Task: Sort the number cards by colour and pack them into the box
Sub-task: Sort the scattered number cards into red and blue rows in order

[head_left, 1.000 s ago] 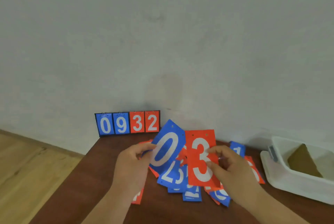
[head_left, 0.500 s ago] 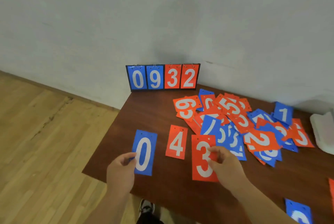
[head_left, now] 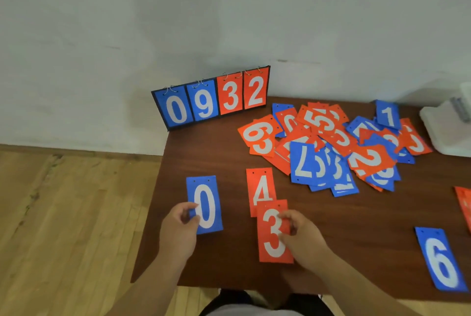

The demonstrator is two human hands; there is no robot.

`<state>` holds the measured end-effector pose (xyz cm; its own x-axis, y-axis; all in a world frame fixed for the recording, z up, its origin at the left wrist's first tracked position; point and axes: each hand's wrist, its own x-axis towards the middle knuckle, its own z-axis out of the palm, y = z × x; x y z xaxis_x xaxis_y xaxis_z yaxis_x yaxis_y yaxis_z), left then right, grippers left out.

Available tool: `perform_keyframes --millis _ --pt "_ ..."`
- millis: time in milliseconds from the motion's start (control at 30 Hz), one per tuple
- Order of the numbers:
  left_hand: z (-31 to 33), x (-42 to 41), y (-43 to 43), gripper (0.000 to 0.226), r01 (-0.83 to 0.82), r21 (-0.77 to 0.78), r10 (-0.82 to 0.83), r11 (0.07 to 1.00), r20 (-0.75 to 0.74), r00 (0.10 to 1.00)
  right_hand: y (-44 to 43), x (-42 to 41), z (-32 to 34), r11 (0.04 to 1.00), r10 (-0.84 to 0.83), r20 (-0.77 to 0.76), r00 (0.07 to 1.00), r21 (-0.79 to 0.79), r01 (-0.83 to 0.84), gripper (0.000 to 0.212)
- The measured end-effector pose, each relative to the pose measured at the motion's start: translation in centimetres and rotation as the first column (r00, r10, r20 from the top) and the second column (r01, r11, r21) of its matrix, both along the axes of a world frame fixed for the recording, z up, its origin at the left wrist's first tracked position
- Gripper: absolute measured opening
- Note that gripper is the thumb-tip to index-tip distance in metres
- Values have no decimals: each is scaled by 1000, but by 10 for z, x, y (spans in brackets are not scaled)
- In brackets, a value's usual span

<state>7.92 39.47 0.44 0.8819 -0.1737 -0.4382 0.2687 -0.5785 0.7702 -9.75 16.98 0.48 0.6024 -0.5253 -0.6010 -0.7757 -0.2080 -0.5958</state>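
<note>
Compared with 0.5 s ago, the red 3 card [head_left: 267, 229] is now overlapping the bottom of the red 4 card [head_left: 260, 188] instead of sitting beside it. The blue 0 card [head_left: 207, 205] is staying left of the 4.

The 0 is lying near the left edge of the table [head_left: 204, 152], with a strip of bare wood showing between it and the 4. A wider bare stretch is running from the 3 to the blue 6 card [head_left: 442, 262] at the right. The mixed pile [head_left: 331, 142] is sitting farther back, and the white box [head_left: 443, 127] is showing only partly at the right margin.

The left hand [head_left: 178, 231] is pinching the 0's left edge. The right hand [head_left: 300, 235] is pinching the 3's right side. Whether either held card is touching the wood, I cannot tell.
</note>
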Motion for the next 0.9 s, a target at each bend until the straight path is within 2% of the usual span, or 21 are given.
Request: perform_keyframes --millis 133,400,567,733,900 --pt "-7 6 4 27 22 -13 -22 1000 -13 1000 5 9 5 997 -70 3 998 20 70 37" --pt "-15 6 -36 25 250 -47 -250 967 7 968 -12 -12 24 972 -227 26 974 -54 228 37" --pt "-16 5 -59 25 332 -45 -332 942 18 943 -21 -25 27 949 -303 23 953 -80 304 37" --pt "-13 9 -59 25 326 -40 -326 945 -9 945 -20 -11 24 953 -293 -8 956 -82 292 39" --pt "-13 22 -32 26 242 -51 -242 969 2 970 -14 31 20 981 -179 -14 984 -81 177 45"
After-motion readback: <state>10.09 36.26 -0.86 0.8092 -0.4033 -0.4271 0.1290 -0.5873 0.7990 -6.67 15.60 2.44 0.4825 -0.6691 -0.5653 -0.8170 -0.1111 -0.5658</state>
